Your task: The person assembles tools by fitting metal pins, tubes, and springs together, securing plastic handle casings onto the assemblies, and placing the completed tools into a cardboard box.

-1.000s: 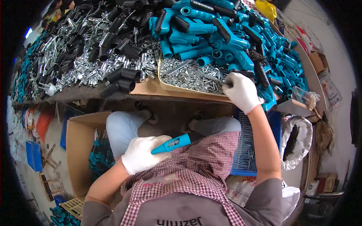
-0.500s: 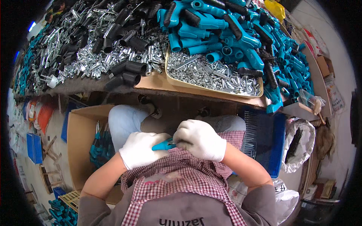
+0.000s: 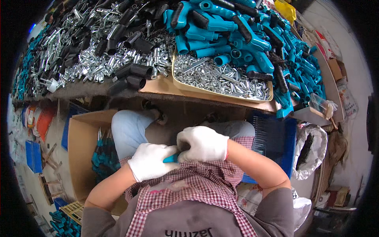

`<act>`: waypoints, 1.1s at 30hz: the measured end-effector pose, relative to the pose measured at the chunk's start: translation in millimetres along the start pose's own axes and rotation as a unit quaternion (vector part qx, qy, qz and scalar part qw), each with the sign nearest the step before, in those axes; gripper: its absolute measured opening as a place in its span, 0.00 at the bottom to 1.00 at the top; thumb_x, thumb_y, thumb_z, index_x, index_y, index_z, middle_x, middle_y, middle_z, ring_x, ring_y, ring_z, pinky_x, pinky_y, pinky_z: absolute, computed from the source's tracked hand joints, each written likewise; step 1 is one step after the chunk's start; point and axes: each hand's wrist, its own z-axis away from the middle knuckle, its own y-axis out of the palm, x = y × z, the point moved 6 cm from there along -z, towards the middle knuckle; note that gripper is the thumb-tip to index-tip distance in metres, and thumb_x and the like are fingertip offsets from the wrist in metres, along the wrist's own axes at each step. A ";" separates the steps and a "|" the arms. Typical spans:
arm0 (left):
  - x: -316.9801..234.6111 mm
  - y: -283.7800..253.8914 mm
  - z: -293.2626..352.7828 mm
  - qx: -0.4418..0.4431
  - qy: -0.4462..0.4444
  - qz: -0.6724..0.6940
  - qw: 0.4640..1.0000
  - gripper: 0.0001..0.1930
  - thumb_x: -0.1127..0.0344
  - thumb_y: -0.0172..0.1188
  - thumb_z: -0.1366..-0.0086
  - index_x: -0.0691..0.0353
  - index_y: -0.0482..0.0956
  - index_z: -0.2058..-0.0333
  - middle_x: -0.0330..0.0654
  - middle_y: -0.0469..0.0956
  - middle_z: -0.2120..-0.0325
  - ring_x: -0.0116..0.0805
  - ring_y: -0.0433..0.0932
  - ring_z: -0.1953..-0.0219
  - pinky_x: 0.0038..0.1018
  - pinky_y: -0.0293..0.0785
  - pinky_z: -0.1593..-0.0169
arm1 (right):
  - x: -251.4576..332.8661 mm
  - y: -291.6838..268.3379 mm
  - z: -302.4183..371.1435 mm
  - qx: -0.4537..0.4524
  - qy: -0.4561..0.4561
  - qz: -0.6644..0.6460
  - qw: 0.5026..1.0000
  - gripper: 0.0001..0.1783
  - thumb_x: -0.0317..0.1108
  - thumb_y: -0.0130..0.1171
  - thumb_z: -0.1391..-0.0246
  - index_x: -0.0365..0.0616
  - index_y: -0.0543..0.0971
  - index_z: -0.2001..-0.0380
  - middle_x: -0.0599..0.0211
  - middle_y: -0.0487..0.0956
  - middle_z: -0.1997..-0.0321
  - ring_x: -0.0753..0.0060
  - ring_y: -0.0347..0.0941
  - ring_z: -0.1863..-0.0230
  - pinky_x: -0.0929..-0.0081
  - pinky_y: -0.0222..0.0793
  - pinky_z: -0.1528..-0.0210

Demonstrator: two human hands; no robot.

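Closed around a teal handle [image 3: 170, 158], the gloved left hand [image 3: 151, 161] holds it over the checked apron [image 3: 209, 173]; I see only a short stretch between the hands. Right-hand [image 3: 205, 143] fingers curl at its other end, and I cannot tell what they grip. Dark lettering [image 3: 188, 232] crosses the grey shirt [image 3: 158, 218], upside down to me.

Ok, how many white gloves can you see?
2: one glove on the left hand, the other on the right hand, with a teal part showing between them. More could be hidden elsewhere.
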 end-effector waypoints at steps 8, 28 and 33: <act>-10.5 -13.6 3.3 -0.022 0.043 0.013 0.999 0.21 0.49 0.65 0.44 0.52 0.80 0.55 0.45 0.81 0.71 0.48 0.82 0.69 0.40 0.78 0.65 | -30.3 34.5 12.9 0.206 0.127 -0.374 0.895 0.30 0.55 0.64 0.45 0.34 0.80 0.59 0.67 0.80 0.70 0.78 0.75 0.68 0.78 0.70 0.66; -30.5 -14.8 7.3 -0.051 0.115 -0.023 0.992 0.22 0.50 0.65 0.44 0.54 0.79 0.54 0.44 0.80 0.75 0.44 0.82 0.74 0.37 0.77 0.71 | -15.4 31.5 37.7 -0.019 0.077 -0.254 0.964 0.33 0.60 0.57 0.41 0.33 0.80 0.59 0.53 0.79 0.71 0.63 0.76 0.68 0.66 0.72 0.61; -30.8 -14.1 7.0 -0.030 0.107 -0.014 0.994 0.22 0.52 0.65 0.45 0.56 0.79 0.53 0.45 0.80 0.74 0.46 0.82 0.72 0.38 0.78 0.68 | -10.5 25.6 39.0 -0.010 0.057 -0.222 0.973 0.34 0.61 0.48 0.36 0.35 0.82 0.63 0.46 0.79 0.73 0.51 0.78 0.69 0.60 0.72 0.63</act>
